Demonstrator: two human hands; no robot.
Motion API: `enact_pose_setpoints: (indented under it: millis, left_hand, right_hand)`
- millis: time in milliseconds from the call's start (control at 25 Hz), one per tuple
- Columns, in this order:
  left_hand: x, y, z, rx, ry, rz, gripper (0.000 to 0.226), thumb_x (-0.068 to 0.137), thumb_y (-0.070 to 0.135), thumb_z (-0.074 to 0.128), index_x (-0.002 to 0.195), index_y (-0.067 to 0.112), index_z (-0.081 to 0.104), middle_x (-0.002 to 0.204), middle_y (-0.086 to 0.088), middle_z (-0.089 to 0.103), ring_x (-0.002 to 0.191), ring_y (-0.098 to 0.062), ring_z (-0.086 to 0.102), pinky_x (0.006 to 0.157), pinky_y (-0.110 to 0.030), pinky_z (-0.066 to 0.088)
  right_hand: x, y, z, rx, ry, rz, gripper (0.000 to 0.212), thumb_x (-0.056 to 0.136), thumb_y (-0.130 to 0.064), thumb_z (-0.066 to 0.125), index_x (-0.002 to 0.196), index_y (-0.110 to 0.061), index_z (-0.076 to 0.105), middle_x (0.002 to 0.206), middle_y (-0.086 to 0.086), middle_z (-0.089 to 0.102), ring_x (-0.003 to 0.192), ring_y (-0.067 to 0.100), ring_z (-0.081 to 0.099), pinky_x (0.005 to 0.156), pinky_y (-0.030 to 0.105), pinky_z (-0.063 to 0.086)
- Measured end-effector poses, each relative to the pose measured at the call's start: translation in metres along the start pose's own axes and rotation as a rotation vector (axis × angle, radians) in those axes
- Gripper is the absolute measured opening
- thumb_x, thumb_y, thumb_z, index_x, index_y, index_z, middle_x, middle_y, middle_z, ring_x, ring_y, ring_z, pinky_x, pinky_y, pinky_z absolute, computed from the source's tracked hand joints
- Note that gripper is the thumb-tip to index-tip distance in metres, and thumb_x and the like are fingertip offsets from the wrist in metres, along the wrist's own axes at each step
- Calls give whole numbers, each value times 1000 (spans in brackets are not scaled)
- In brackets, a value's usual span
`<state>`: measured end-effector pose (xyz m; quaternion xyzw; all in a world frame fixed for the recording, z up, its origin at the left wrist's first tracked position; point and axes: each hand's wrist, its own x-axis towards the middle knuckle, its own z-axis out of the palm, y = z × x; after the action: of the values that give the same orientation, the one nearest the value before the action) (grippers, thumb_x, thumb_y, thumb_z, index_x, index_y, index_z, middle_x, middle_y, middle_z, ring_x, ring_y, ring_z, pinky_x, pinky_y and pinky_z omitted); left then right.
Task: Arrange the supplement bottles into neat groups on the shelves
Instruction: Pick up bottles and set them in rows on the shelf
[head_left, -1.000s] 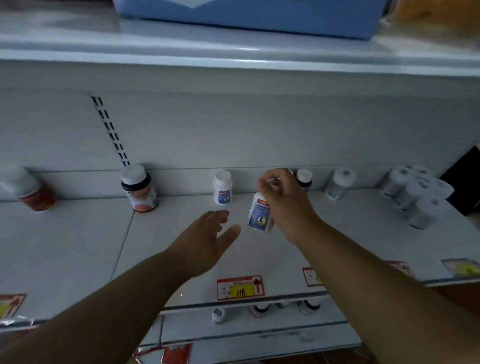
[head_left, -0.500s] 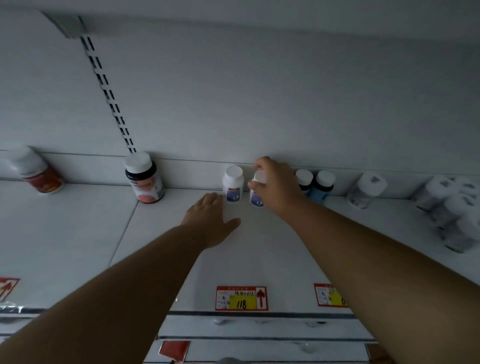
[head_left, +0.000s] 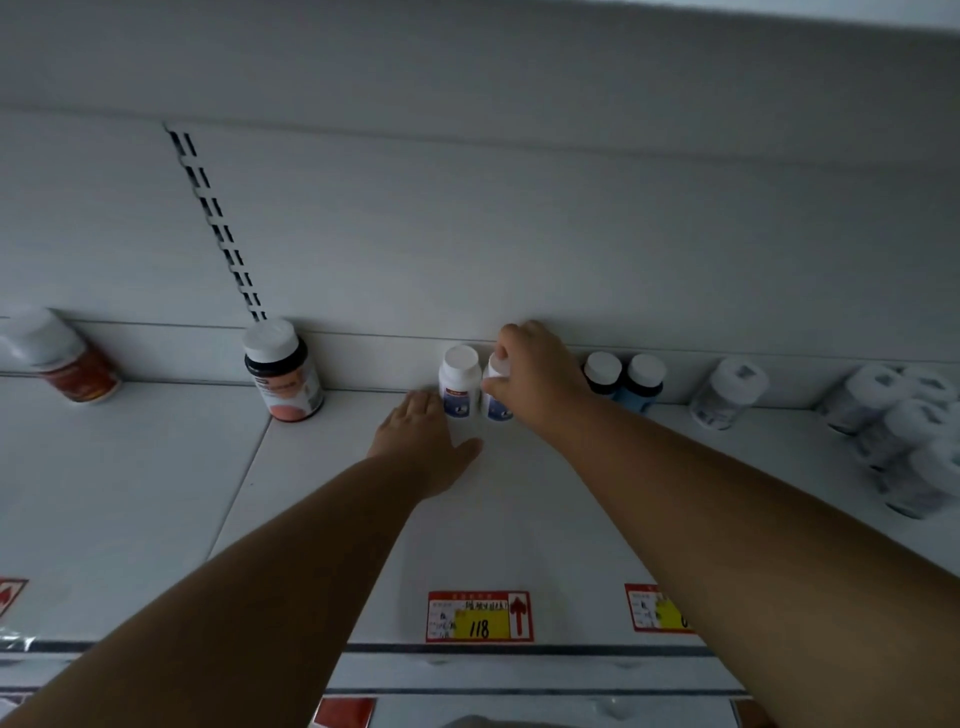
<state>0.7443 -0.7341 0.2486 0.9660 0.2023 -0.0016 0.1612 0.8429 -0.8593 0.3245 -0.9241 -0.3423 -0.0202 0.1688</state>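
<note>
- While my right hand (head_left: 530, 379) grips the white bottle (head_left: 496, 405) beside its twin (head_left: 460, 379), a careless release could topple both.
- Left hand (head_left: 421, 441) rests flat, open.

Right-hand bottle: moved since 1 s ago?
Yes. The bottle gripped by the right hand went from mid-air in front to standing at the shelf's back, beside the matching white bottle.

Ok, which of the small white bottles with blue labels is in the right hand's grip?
The right-hand one of the pair: the right hand pinches its cap. Its twin stands free just left, with the left hand flat on the shelf before it.
</note>
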Motion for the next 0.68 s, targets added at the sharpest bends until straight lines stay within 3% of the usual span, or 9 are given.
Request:
enact_pose_setpoints:
  millis: [120,280,400,560,680]
  left_hand:
    - [-4,1,-4,7,-11,0,86,83,65,53,149,14,29,148,-6,38,136,-23,37,111,-37,32]
    - [-23,8,-21,-41,-88,-40,77,86,57,58,145,12,35,144,-8,42,131,-26,42,107,-40,40]
    - [-46,10,-39,-78,-57,-33,71,87,52,60,143,14,39,144,-7,45,128,-25,46,103,-41,43]
    - [-90,-1,-61,-114,24,64,71,91,52,56,148,16,34,151,-3,38,135,-21,39,107,-37,36]
    - [-131,-35,-79,-127,62,139,72,92,53,51,150,17,29,155,-2,34,139,-20,34,113,-36,32]
  right_hand:
    - [-4,0,0,-18,-30,-12,32,81,-19,71,106,-6,56,113,14,52,102,35,53,78,36,41]
    - [-21,-8,-3,-23,45,-55,37,78,-23,71,109,-5,59,117,16,50,106,37,51,87,42,46]
    - [-35,-23,-20,25,94,-85,41,79,-25,71,115,-10,59,122,12,50,109,33,51,91,43,46]
    - [-71,-60,-36,141,247,-112,40,79,-24,75,113,-9,60,122,12,53,107,30,54,89,38,46]
    - [-102,-111,-34,220,259,-152,39,83,-27,72,115,-12,57,122,7,51,109,24,52,89,40,49]
